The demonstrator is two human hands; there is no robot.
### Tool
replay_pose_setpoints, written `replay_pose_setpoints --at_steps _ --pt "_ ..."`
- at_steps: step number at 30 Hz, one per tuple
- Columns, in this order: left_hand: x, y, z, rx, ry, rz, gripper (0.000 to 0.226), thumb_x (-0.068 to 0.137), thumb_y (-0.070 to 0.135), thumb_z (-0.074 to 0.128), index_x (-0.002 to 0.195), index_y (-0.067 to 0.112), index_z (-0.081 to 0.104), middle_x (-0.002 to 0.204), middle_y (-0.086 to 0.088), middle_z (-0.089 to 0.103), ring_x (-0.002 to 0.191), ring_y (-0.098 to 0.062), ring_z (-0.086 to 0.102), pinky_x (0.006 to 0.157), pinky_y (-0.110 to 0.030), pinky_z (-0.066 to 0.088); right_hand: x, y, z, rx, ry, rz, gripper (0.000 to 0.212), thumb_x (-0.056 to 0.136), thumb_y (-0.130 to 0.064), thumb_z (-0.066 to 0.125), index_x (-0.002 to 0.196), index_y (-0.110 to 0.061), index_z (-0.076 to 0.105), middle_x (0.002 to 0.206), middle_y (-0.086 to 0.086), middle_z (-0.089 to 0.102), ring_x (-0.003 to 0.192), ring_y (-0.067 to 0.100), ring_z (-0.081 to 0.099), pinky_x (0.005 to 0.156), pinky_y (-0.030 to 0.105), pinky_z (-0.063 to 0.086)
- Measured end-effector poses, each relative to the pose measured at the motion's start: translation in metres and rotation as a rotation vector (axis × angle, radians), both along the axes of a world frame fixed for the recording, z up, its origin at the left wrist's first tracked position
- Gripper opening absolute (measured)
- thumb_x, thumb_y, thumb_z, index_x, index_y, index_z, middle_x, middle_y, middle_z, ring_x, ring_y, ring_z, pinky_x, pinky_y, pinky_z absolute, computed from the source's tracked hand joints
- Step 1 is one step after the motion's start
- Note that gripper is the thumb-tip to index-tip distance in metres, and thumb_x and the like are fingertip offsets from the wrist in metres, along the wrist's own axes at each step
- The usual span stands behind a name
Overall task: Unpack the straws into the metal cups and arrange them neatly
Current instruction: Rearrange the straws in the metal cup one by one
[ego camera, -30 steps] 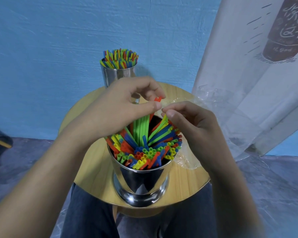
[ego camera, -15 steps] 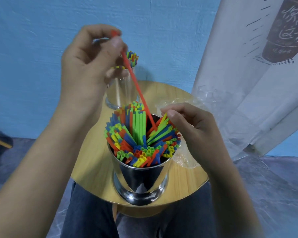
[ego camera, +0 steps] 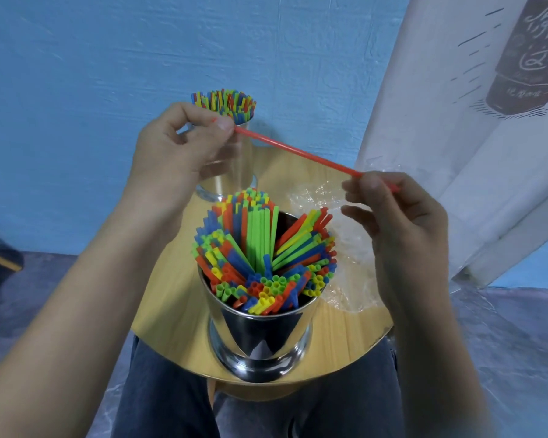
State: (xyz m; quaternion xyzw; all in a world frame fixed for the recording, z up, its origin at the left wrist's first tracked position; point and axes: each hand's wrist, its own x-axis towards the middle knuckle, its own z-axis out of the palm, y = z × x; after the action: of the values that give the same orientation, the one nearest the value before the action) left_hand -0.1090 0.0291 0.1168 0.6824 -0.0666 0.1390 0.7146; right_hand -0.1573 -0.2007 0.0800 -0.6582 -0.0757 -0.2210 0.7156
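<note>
As left hand (ego camera: 171, 153) and right hand (ego camera: 405, 226) pinch one straw (ego camera: 298, 152), banner (ego camera: 440, 90) handwriting blurs.

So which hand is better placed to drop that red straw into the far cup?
Probably the left hand: it pinches the red straw beside the far cup; the right hand is nearer the plastic wrapper.

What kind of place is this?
Probably an indoor corner, perhaps of a drinks shop: a small round wooden table before a blue wall, and a white banner printed with a cup drawing.
</note>
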Motion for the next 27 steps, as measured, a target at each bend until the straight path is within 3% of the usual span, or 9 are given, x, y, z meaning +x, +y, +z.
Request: replay_pose_setpoints --at_steps 4,7,9,12,17,20,23,27 --pt "0.001 0.000 -0.002 0.425 0.032 -0.183 0.008 0.092 0.024 0.073 0.087 0.019 0.069 0.086 0.006 0.076 0.084 -0.008 0.067 0.080 -0.029 0.051 0.003 -0.007 0.007 0.297 0.001 -0.040 0.013 0.106 -0.016 0.054 0.102 -0.008 0.062 0.097 0.009 0.075 0.087 0.024 0.071 0.077 0.032 0.057" --pt "-0.002 -0.005 -0.001 0.709 0.065 -0.424 0.035 0.084 0.058 0.076 0.112 0.038 0.070 0.111 0.017 0.074 0.104 0.005 0.067 0.093 -0.027 0.047 0.004 -0.009 0.012 0.400 -0.039 -0.111 0.012 0.110 -0.018 0.045 0.106 -0.007 0.050 0.091 0.008 0.075 0.082 0.023 0.071 0.075 0.032 0.057" --pt "-0.005 -0.010 0.002 0.878 0.101 -0.519 0.054 0.077 0.069 0.075 0.126 0.051 0.061 0.120 0.030 0.066 0.112 0.016 0.058 0.096 -0.019 0.043 0.004 -0.010 0.014 0.384 -0.073 -0.177 0.011 0.111 -0.017 0.042 0.105 -0.008 0.045 0.081 0.003 0.070 0.074 0.020 0.066 0.072 0.031 0.056" --pt "-0.005 -0.016 0.004 1.013 0.096 -0.511 0.047 0.083 0.051 0.077 0.127 0.046 0.063 0.116 0.031 0.065 0.107 0.017 0.057 0.090 -0.012 0.043 0.004 -0.010 0.012 0.227 -0.116 -0.254 0.010 0.111 -0.015 0.038 0.106 -0.009 0.045 0.075 -0.001 0.064 0.071 0.017 0.061 0.068 0.032 0.053" --pt "0.001 -0.022 0.000 1.062 0.105 -0.456 0.026 0.086 0.047 0.078 0.111 0.041 0.071 0.110 0.015 0.071 0.098 -0.007 0.068 0.092 -0.040 0.055 0.004 -0.004 0.008 -0.108 -0.198 -0.224 0.016 0.111 -0.008 0.036 0.104 -0.017 0.048 0.078 0.003 0.065 0.072 0.021 0.063 0.066 0.039 0.055" --pt "0.002 -0.023 -0.002 1.033 0.082 -0.415 0.017 0.085 0.049 0.077 0.097 0.040 0.070 0.098 0.019 0.070 0.090 -0.004 0.066 0.085 -0.037 0.054 0.005 0.002 0.005 -0.257 -0.182 -0.102 0.019 0.110 -0.007 0.039 0.104 -0.020 0.052 0.080 0.006 0.067 0.074 0.023 0.066 0.069 0.038 0.057" --pt "0.002 -0.022 -0.005 0.970 0.060 -0.358 0.019 0.082 0.052 0.079 0.077 0.044 0.062 0.073 0.028 0.062 0.072 0.002 0.058 0.068 -0.030 0.042 0.006 0.005 -0.002 -0.358 -0.097 -0.015 0.014 0.108 -0.009 0.048 0.105 -0.017 0.059 0.086 0.001 0.069 0.082 0.018 0.068 0.073 0.035 0.059" --pt "0.000 -0.020 -0.006 0.905 0.021 -0.280 0.020 0.080 0.053 0.080 0.075 0.046 0.062 0.079 0.030 0.062 0.082 0.005 0.058 0.072 -0.027 0.041 0.007 0.005 -0.007 -0.434 -0.008 0.041 0.016 0.101 -0.014 0.063 0.113 -0.024 0.062 0.087 -0.004 0.068 0.086 0.018 0.068 0.077 0.041 0.059"
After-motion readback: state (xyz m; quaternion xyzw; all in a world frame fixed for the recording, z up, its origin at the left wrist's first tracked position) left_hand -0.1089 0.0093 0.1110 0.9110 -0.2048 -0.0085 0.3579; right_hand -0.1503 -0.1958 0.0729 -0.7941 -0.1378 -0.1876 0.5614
